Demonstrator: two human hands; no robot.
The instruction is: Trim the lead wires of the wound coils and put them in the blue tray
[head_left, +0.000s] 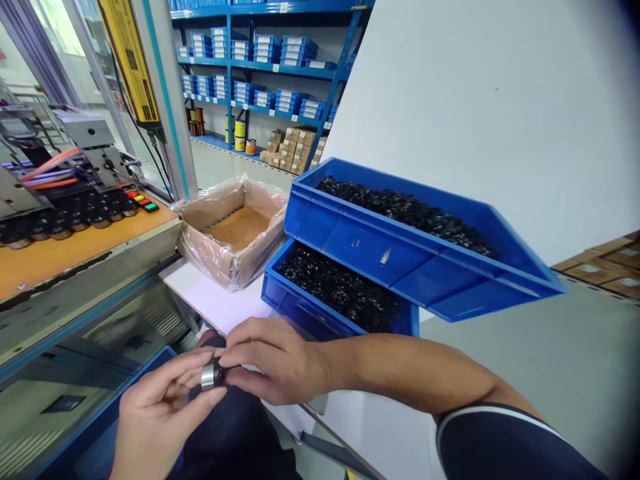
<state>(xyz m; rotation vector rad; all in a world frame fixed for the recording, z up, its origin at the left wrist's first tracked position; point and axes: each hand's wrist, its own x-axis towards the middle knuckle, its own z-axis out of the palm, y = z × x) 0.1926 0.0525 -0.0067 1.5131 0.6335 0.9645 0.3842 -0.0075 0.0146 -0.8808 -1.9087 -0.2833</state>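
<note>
Low in front of me, my left hand [157, 407] grips a small silver metal ring [207, 377] between thumb and fingers. A black plastic part [219, 373] sits against the ring's right end; how deep it goes in cannot be seen. The fingertips of my right hand [280, 363] are closed on this black part from the right. Beyond my right hand stands a lower blue bin [307, 313] holding many small black plastic parts [335, 283]. An upper blue bin [370, 247], filled with similar black parts, rests partly over it, tilted in view.
A plastic-lined cardboard box [235, 263] stands on the white table [200, 293], left of the bins. At left, an orange machine bench [125, 230] carries rows of black-and-metal pieces [100, 213] and coloured buttons [143, 200]. Blue shelving [280, 70] stands behind.
</note>
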